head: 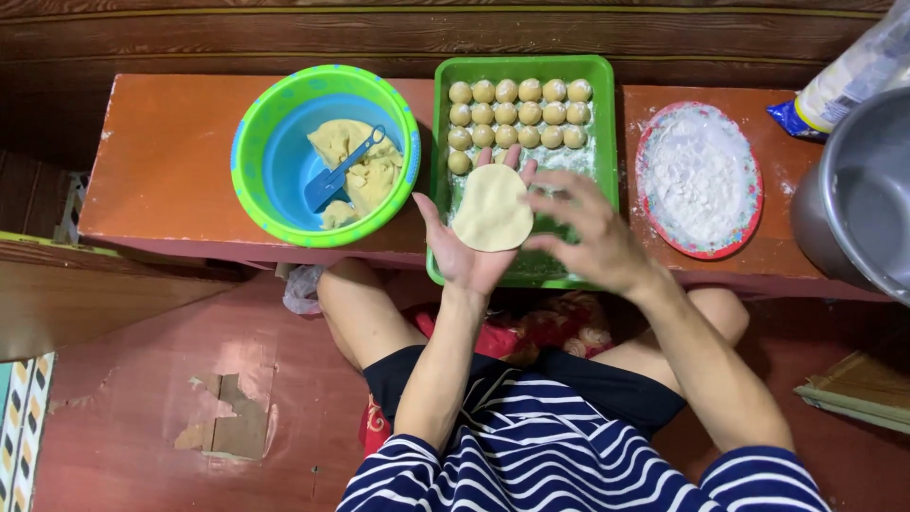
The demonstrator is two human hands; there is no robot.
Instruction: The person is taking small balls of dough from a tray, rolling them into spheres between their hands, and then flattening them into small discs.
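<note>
The flattened dough disc (491, 208) is covering most of the left palm (466, 248) and hiding part of the green tray (438, 171) floor beneath. The right hand (586, 232) is blurring at its fingertips, so its grip on the disc is not showing clearly. The metal pot (858, 194) and the plastic bag (848, 81) are running off the right edge. The blue scoop (339, 173) is lying partly sunk in the filling paste (365, 161).
</note>
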